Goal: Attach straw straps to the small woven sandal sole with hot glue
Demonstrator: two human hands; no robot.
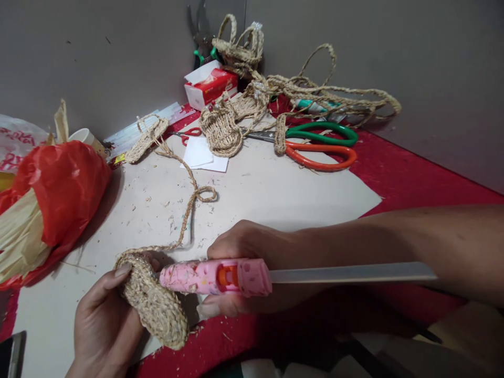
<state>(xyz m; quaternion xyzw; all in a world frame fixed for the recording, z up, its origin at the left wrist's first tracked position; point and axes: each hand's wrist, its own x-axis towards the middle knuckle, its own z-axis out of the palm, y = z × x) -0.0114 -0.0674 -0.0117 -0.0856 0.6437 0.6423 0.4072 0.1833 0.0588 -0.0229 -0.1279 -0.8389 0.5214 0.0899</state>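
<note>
My left hand (104,310) grips a small woven straw sole (157,304), thumb on its upper end. A braided straw cord (189,215) runs along that end and trails away over the white sheet. In my right hand (244,247) is a pink hot glue gun (216,277), its body smeared with glue and straw bits. The nozzle points left at the edge of the sole; whether it touches is hard to see. A long clear glue stick (350,273) sticks out of the gun's back, over my right forearm.
Large scissors (323,149) with green and orange handles lie beyond my hands. Near them are finished straw slippers (222,128), tangled braid (334,94), a red-white box (212,86) and small red scissors (191,135). A red bag (71,189) of straw stands left, above a phone (11,354).
</note>
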